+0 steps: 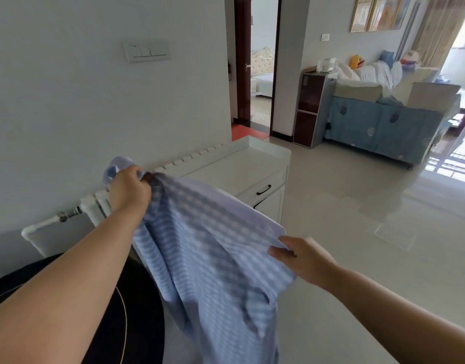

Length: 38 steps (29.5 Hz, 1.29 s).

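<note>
Nearest me, my left hand (pixel 130 189) bunches the blue striped shirt (pixel 200 245); my right hand (pixel 302 258) pinches its edge. It's light and limp and sags between them, so I'd grip the seams.

cloth (pixel 213 258): stripes are blurry; its bottom runs off the lower edge.
left hand (pixel 129 190): fingertips tucked into the cloth, out of sight.
radiator (pixel 95 206): partly behind the left hand and the cloth.
wall pictures (pixel 378 11): tops cut off, too blurry to make out.

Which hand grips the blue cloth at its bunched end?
The left hand, the higher one by the radiator, fists gathered blue cloth; the right hand, lower, only pinches a flat edge.
</note>
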Tool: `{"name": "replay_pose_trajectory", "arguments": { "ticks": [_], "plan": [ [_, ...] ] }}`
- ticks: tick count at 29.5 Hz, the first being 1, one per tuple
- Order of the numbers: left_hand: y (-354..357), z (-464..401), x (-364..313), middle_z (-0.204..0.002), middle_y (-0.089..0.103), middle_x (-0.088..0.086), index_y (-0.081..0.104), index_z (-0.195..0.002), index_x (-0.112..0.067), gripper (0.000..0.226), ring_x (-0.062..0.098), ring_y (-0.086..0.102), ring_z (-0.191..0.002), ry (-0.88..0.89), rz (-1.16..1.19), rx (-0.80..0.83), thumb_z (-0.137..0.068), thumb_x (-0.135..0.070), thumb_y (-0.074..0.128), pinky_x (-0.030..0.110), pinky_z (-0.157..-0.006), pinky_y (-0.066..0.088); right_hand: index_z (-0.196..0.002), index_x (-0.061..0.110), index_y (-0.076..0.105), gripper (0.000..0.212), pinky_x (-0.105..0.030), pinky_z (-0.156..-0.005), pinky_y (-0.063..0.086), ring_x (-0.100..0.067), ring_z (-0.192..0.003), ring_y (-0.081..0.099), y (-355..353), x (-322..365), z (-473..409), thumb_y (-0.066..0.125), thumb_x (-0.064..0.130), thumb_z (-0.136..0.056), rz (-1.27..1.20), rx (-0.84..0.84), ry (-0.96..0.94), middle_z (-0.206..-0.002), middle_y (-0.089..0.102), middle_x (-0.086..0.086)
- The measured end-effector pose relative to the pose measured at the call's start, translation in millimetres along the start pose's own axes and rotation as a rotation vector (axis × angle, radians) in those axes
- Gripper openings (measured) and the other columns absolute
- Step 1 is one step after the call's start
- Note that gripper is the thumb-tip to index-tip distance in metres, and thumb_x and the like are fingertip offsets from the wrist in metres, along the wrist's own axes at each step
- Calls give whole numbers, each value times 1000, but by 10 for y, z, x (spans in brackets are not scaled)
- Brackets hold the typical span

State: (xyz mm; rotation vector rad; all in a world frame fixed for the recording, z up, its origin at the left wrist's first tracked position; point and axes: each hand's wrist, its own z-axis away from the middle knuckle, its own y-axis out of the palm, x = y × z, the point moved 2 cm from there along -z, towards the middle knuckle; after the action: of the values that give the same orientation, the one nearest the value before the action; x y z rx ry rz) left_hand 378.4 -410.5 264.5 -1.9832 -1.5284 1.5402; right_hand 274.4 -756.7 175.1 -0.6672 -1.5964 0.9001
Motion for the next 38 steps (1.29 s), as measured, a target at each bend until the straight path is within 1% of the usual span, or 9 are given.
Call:
{"name": "replay_pose_trajectory", "arguments": {
  "ticks": [4,7,13,17,20,23,27,32,38],
  "plan": [
    [18,106,66,-114,59,19,59,-109,-6,23,40,54,-105,-158,12,11,-95,-11,42,33,-78,35,-63,20,51,47,-25,-50,37,-9,-53,47,355,153,137,63,65,-71,123,463,-20,-59,49,6],
    [16,175,100,-119,57,12,56,-97,-15,15,31,50,-114,-287,71,-22,-94,-9,42,26,-79,26,-62,22,41,44,-23,-52,31,-6,-55,37,536,139,276,67,55,-77,82,592,-22,-62,39,9],
    [-66,86,377,-93,43,4,46,-93,-10,7,30,53,-90,-443,281,-23,-89,-5,44,39,-91,43,-60,23,32,54,-27,-47,31,-12,-49,42,150,-70,67,56,68,-78,215,134,61,-54,42,5],
    [-130,166,396,-72,45,-10,50,-124,-25,42,1,44,-60,-848,958,-406,-83,-13,52,21,-67,42,-56,19,35,65,-27,-51,33,-14,-61,45,-160,-203,-69,44,82,-69,275,13,-68,-54,44,3],
    [-202,223,351,-70,46,-7,45,-134,-19,49,6,46,-62,-869,1077,-448,-86,-9,50,19,-70,45,-65,23,46,46,-29,-72,36,-16,-92,44,-144,-353,-32,51,66,-80,411,130,-64,-62,52,8],
    [-243,276,348,-75,51,-6,42,-135,-23,53,9,54,-73,-891,1204,-479,-86,-7,55,20,-78,50,-74,22,60,23,-33,-80,37,-25,-68,62,-213,-336,-52,64,42,-85,748,-56,-330,-55,60,-1],
    [-245,357,321,-94,62,-5,45,-130,-30,55,10,57,-81,-883,1135,-498,-80,-13,59,21,-91,43,-70,19,65,16,-35,-73,29,-18,-49,56,-454,-250,-89,77,28,-77,962,-263,-208,-47,57,1],
    [-233,377,363,-111,63,-2,44,-132,-29,60,13,61,-92,-855,1108,-544,-76,-14,61,21,-91,44,-112,17,48,39,-30,-75,34,-12,-44,37,-543,-20,-129,63,43,-87,1056,-205,45,-46,30,8],
    [-272,316,400,-58,41,-8,47,-76,-20,17,4,37,-40,-731,952,-526,-76,-3,49,15,-42,27,-118,11,56,47,-29,-72,43,-17,-43,35,-1220,384,-151,71,36,-82,1012,-598,-26,-46,33,6]
  ]
}}
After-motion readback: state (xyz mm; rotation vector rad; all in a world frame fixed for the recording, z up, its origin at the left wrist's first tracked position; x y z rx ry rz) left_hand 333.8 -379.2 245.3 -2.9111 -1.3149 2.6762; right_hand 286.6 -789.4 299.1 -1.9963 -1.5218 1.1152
